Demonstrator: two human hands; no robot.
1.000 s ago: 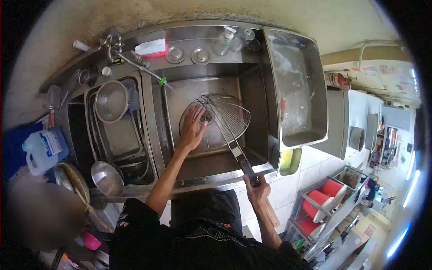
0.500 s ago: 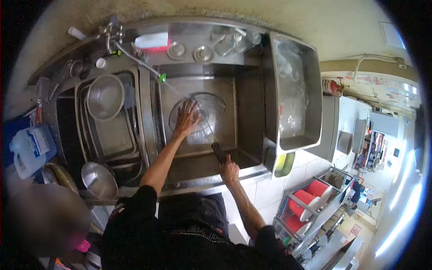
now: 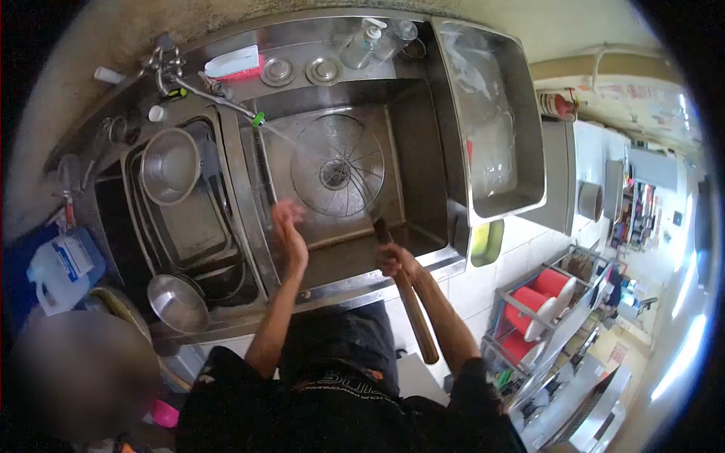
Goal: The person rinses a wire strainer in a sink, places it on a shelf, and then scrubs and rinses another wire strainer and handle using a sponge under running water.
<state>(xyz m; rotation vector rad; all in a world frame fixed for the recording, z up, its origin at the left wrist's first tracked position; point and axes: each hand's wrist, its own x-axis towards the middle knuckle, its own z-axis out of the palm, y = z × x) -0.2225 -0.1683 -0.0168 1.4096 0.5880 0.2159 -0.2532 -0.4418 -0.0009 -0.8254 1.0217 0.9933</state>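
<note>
My right hand [image 3: 396,260] is wrapped around the long wooden handle of a wire skimmer [image 3: 411,309]. Its round wire head lies in the metal sink [image 3: 415,170], over the drain [image 3: 334,174]. Close to the sink's left front side hovers my left hand [image 3: 289,226], slightly blurred, its fingers apart and nothing in them. A thin stream of water runs from the faucet [image 3: 226,100], which has a green ring near its tip, toward the skimmer head.
Left of the basin are stacked trays [image 3: 189,226], a metal bowl [image 3: 171,166] and another bowl [image 3: 178,303]. A deep steel pan [image 3: 498,151] stands at right. Along the back ledge sit two round lids [image 3: 324,71] and a pump bottle [image 3: 361,45]. A blurred round shape fills the lower left.
My left hand has come off the wire head and drawn back toward the sink's front left. My right hand, earlier with a finger extended, now wraps the handle, whose end shows below it.
</note>
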